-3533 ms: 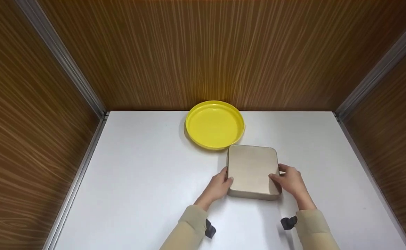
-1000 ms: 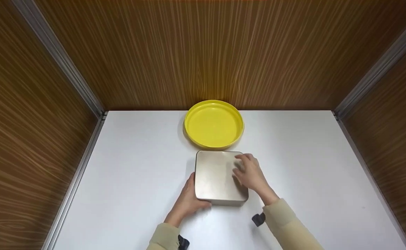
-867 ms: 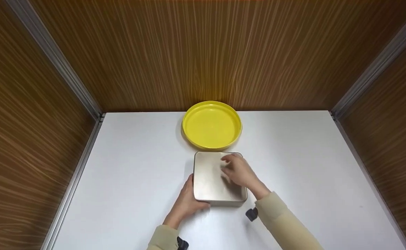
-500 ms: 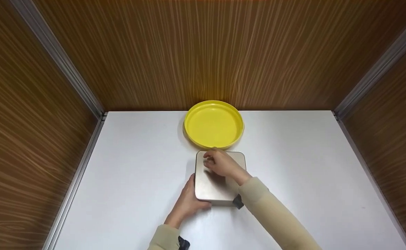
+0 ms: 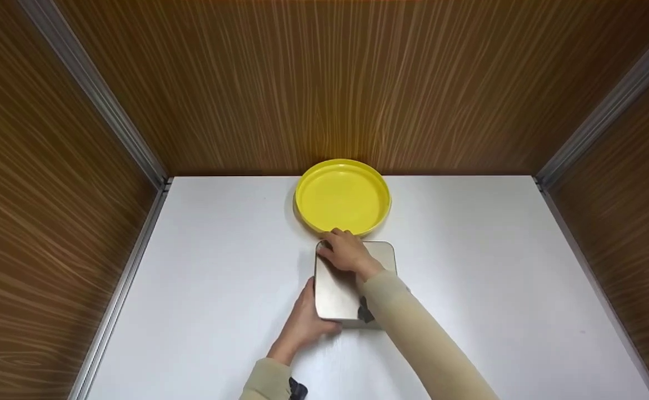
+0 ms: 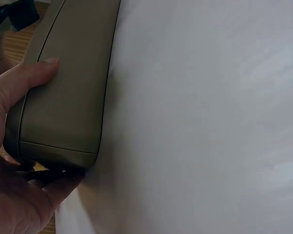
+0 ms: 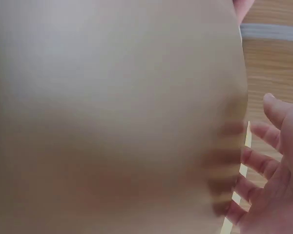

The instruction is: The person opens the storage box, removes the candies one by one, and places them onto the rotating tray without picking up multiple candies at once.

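Note:
A flat metal tin point(image 5: 334, 294) with rounded corners and a plain top lies on the white table in front of the person. My left hand point(image 5: 303, 321) grips its near left corner, thumb along the front wall and the other fingers along the left side. A thin seam runs along the tin wall point(image 6: 71, 97) in the left wrist view. My right hand point(image 5: 347, 253) reaches across the top to the far edge. In the right wrist view its fingertips point(image 7: 251, 158) meet that edge, and the thumb appears apart from the tin. The tin's inside is hidden.
A round yellow tray point(image 5: 344, 201) stands just behind the tin, close to the right fingers. Brown wood-grain panels point(image 5: 235, 89) enclose the white table point(image 5: 208, 261) at the back and both sides, with grey metal strips at the corners.
The tin was shifted left and nearer. My left hand moved to its near left corner. My right hand left the right side and crossed over the top to the far edge.

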The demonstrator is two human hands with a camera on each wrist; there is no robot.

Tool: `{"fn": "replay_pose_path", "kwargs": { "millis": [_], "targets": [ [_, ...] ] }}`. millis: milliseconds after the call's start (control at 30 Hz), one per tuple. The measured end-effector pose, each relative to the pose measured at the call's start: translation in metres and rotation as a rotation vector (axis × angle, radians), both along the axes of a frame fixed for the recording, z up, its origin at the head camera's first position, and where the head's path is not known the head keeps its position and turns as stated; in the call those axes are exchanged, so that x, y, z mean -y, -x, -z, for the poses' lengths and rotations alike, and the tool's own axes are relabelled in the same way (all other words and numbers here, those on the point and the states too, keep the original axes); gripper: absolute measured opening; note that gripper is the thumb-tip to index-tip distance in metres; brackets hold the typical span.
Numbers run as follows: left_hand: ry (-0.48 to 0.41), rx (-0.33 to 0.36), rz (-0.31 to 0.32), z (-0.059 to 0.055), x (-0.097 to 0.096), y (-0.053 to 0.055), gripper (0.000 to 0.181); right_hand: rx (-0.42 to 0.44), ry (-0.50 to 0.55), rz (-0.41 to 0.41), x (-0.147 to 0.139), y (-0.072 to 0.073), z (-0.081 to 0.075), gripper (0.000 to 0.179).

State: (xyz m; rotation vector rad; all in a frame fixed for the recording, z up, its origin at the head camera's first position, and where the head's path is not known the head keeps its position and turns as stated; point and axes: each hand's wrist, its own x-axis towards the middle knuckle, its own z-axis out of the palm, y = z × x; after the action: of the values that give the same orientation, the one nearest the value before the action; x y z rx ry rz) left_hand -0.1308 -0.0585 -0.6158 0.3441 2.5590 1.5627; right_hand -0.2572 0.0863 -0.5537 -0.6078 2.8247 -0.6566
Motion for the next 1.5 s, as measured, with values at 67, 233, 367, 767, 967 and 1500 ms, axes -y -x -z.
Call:
{"fn": "replay_pose_path", "kwargs": {
  "millis": [67,233,367,767,967,1500],
  "targets": [
    [0.003,-0.005,-0.004,0.000,-0.001,0.000,0.119,0.004,0.012,0.019,0.003,0.003,0.001,0.039],
    [-0.004,0.004,-0.016,0.000,-0.003,-0.002,0.119,0.060,-0.006,0.083,0.009,0.009,0.002,0.032],
    [-0.022,0.000,-0.033,-0.001,-0.006,-0.003,0.118,0.101,-0.050,0.127,0.013,0.011,0.002,0.026],
    [0.002,0.019,-0.053,-0.003,-0.010,-0.009,0.116,0.152,-0.084,0.162,0.017,0.013,0.005,0.027],
    [0.026,0.009,-0.041,-0.003,-0.012,-0.008,0.116,0.150,-0.108,0.166,0.016,0.013,0.007,0.029],
    [0.033,0.030,-0.015,0.000,-0.010,-0.009,0.119,0.198,-0.159,0.159,0.019,0.009,0.005,0.048]
  ]
}}
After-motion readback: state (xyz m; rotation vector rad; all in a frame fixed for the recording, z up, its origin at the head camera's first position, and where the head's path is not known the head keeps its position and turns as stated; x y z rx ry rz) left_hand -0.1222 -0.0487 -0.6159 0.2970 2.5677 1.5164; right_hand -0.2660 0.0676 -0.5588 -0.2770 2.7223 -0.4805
